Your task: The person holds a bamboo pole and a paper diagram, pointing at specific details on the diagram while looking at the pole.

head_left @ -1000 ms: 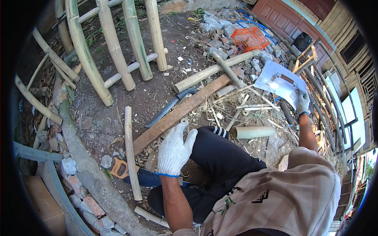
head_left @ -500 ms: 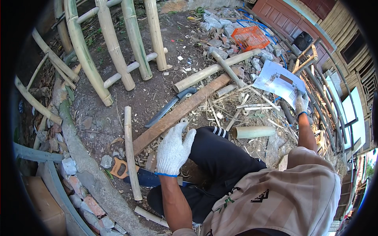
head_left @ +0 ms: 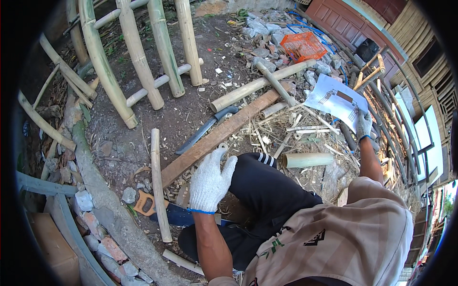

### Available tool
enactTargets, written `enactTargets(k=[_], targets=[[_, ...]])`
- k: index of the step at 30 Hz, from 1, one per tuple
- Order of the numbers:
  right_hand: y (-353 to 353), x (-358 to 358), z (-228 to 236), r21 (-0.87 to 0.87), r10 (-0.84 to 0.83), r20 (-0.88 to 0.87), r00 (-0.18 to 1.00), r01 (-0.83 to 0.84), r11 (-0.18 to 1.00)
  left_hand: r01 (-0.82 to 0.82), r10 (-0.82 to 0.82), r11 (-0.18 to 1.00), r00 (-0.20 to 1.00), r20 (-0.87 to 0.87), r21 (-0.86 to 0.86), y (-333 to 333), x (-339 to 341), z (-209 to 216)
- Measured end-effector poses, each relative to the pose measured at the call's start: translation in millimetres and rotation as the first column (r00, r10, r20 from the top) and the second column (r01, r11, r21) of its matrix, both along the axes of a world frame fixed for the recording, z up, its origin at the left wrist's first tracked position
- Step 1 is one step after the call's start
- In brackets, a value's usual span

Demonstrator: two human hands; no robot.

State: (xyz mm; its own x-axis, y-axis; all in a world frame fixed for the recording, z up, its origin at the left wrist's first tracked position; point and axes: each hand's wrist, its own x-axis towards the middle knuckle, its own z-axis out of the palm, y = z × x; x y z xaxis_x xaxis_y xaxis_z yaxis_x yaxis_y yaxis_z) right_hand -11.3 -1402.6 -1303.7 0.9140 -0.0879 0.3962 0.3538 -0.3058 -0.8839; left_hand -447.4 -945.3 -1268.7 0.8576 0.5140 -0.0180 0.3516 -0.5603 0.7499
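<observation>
My right hand (head_left: 364,125), in a white knit glove, pinches the lower right edge of a white paper sheet (head_left: 329,99) with a printed drawing. The sheet hangs out to the right, slightly curled. My left hand (head_left: 211,178), gloved too, is beside my bent knee with thumb and fingers apart and nothing visible in it. Next to it a long brown wooden plank (head_left: 224,131) lies diagonally on the ground. A machete (head_left: 200,133) with a dark handle lies along the plank's far side. A handsaw (head_left: 145,204) with an orange-tan handle lies left of my left wrist, its blade partly hidden.
A bamboo frame (head_left: 138,57) stands at the far left. Bamboo poles (head_left: 262,86), a short bamboo tube (head_left: 309,160) and a thin bamboo stick (head_left: 159,186) lie on the ground among shavings. An orange crate (head_left: 303,46) sits on rubble at the back. A stone edging (head_left: 102,205) curves along the left.
The paper sheet has shifted slightly left and tilted a little with my right hand. My left hand has stayed almost still.
</observation>
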Motion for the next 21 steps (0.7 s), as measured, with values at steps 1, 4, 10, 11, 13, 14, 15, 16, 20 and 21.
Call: enactTargets(k=[1, 4, 10, 11, 13, 14, 15, 16, 20, 21], targets=[[4, -2, 0, 0.001, 0.003, -0.003, 1.0, -0.003, 1.0, -0.001, 0.001, 1.0, 1.0, -0.007, -0.007, 0, 0, 0], [10, -2, -4, 0.027, -0.014, -0.043, 0.999, 0.015, 1.0, -0.009, 0.009, 1.0, 1.0, -0.018, -0.007, 0, -1, -1], [22, -1, -26, 0.153, 0.071, -0.067, 0.995, -0.06, 0.986, -0.016, 0.015, 1.0, 0.999, -0.038, -0.022, 0, -4, 2], [17, 5, -32, 0.106, 0.083, -0.053, 0.995, -0.077, 0.991, -0.013, 0.013, 1.0, 0.999, -0.037, -0.021, 0, -4, 3], [15, 8, -41, 0.062, 0.098, -0.048, 0.994, -0.095, 0.994, -0.012, 0.011, 1.0, 0.999, -0.044, -0.028, -1, -3, 4], [19, 6, -45, 0.07, 0.08, -0.058, 0.995, -0.076, 0.995, -0.015, 0.014, 1.0, 0.999, -0.052, -0.025, -1, -1, 2], [22, 4, -49, 0.077, 0.063, -0.068, 0.996, -0.057, 0.995, -0.017, 0.016, 0.999, 0.999, -0.051, -0.027, -2, 1, 0], [20, 1, -49, 0.01, 0.044, -0.078, 0.996, -0.044, 0.999, -0.019, 0.017, 0.999, 0.999, -0.049, -0.029, -2, 2, -2], [28, 7, -60, 0.097, 0.09, -0.088, 0.992, -0.081, 0.992, -0.03, 0.029, 1.0, 0.999, -0.035, -0.01, -2, 6, -5], [29, 5, -63, 0.096, 0.106, -0.095, 0.99, -0.097, 0.991, -0.025, 0.025, 1.0, 0.998, -0.059, -0.004, -1, 6, -3]])
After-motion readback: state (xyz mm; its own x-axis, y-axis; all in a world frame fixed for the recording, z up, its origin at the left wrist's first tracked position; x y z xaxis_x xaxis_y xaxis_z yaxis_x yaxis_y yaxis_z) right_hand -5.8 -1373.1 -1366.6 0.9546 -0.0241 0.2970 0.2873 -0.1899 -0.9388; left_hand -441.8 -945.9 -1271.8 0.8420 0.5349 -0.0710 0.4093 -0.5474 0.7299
